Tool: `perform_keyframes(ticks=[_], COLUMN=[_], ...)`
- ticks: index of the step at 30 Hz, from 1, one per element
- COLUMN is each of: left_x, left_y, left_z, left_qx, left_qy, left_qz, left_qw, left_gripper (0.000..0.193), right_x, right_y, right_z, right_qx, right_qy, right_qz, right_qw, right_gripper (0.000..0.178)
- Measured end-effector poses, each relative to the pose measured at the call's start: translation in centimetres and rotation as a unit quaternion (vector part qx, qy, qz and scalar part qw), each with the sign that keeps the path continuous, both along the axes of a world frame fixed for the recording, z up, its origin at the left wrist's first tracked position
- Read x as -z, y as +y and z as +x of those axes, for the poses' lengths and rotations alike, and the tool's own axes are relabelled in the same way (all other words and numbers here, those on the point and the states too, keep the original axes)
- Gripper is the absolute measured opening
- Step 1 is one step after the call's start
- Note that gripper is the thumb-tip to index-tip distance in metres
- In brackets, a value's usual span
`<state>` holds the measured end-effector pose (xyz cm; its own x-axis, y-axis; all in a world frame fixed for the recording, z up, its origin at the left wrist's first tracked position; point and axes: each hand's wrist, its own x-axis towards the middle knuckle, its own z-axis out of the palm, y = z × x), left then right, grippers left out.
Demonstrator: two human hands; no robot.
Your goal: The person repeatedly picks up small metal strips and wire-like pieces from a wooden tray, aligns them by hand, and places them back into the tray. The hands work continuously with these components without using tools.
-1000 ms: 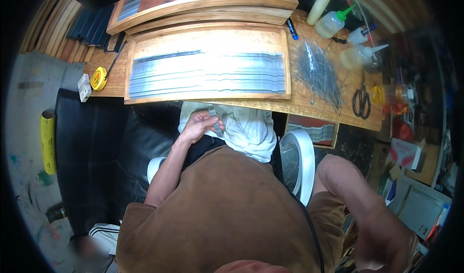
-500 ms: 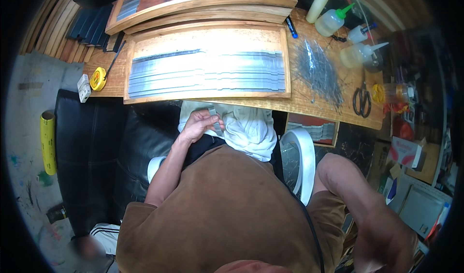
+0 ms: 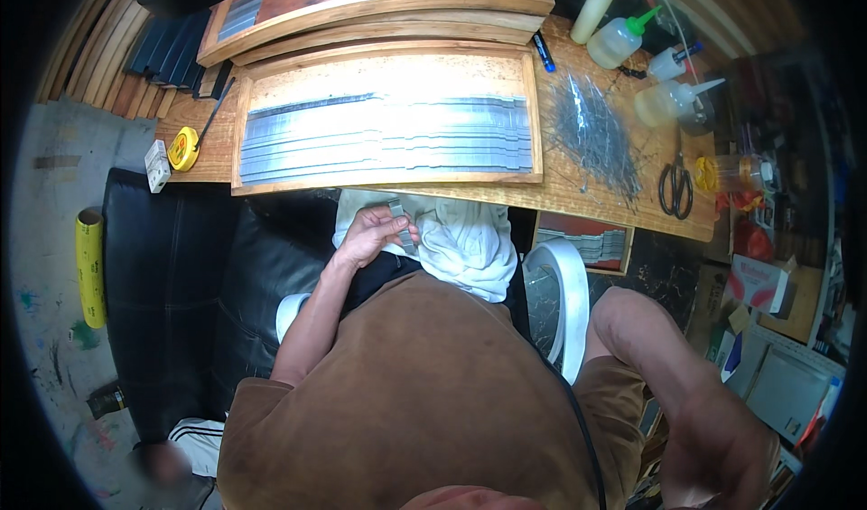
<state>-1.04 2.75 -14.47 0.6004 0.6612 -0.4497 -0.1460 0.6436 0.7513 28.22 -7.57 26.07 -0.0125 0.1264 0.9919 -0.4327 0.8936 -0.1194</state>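
My left hand (image 3: 372, 233) is closed around a short grey metal piece (image 3: 397, 208), thumb pressed on top. It is held over a crumpled white cloth (image 3: 465, 243) on my lap. Just beyond, at the table's front edge, lies a wooden tray (image 3: 388, 183) with rows of similar grey metal pieces (image 3: 316, 144) in its lower part. My right arm is bent at the right, and my right hand (image 3: 722, 451) is in shadow at the lower right corner, away from the table. Its fingers cannot be made out.
More wooden trays (image 3: 379, 31) are stacked behind. On the table's right lie thin wires (image 3: 591, 135), black scissors (image 3: 675, 187) and squeeze bottles (image 3: 617, 42). A yellow tape measure (image 3: 184, 149) sits at left. A white chair arm (image 3: 569, 302) stands at my right; a person (image 3: 194, 442) is at lower left.
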Motion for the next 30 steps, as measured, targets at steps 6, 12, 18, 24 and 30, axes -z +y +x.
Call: perform_keyframes(ticks=[6, 12, 18, 24, 30], left_x=[0.1, 0.1, -0.4, -0.2, 0.1], left_y=[-0.1, 0.0, -0.1, -0.1, 0.0], left_z=[-0.1, -0.1, 0.0, 0.0, 0.1], left_qx=[0.001, 0.003, 0.003, 0.009, -0.002], left_qy=[0.000, 0.004, 0.035, 0.019, 0.016], left_qz=[0.002, 0.004, 0.007, 0.014, 0.003], left_qw=[1.000, 1.000, 0.999, 1.000, 1.000], left_gripper=[0.020, 0.019, 0.018, 0.019, 0.017], right_x=[0.0, 0.5, 4.4, 5.4, 5.3], right_y=[-0.3, 0.5, 2.7, 1.3, 1.7], right_z=[0.1, -0.1, -1.5, -1.5, -1.6], right_qx=[0.024, 0.024, -0.081, -0.170, -0.195], right_qy=[-0.026, 0.001, 0.004, -0.022, -0.023], right_qz=[-0.014, 0.002, -0.074, -0.156, -0.137], right_qw=[0.999, 1.000, 0.994, 0.973, 0.971], right_gripper=[0.029, 0.031, 0.051, 0.067, 0.064])
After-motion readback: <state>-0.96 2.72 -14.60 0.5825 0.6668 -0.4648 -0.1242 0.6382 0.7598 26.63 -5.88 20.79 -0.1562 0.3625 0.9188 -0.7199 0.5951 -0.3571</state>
